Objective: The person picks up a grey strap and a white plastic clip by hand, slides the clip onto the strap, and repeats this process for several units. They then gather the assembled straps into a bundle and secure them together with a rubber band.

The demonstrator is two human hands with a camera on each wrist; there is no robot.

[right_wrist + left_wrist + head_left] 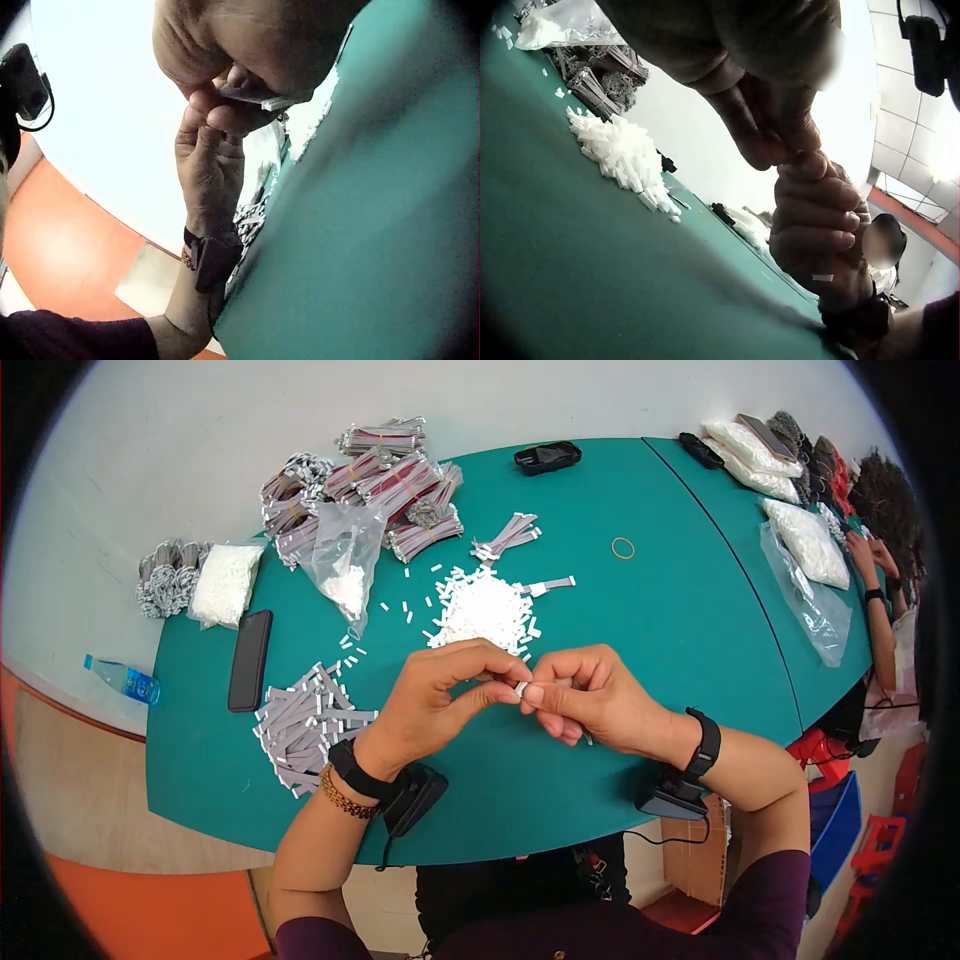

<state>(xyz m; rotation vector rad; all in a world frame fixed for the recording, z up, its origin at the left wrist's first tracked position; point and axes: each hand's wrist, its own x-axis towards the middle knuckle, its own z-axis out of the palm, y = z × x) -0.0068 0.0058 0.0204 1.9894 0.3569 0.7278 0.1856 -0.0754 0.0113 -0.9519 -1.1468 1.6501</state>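
Observation:
Over the green table, the left hand [440,685] and the right hand [605,700] meet at their fingertips. Between thumb and forefinger the left hand pinches a small white plastic piece [521,688]. The right hand grips a short grey ribbon cable [247,95], mostly hidden in its fingers; a white end [823,277] pokes out below the palm in the left wrist view. Just beyond the hands lies a heap of small white plastic pieces [482,610]. A pile of grey ribbon cables with white ends [305,730] lies left of the left forearm.
Banded cable bundles [400,485] are stacked at the back left, beside an opened plastic bag [345,555]. A phone [250,660] and a full bag of white pieces [226,585] lie at the left. A rubber band [623,548] lies right of centre. Another person's hands [870,555] work at far right.

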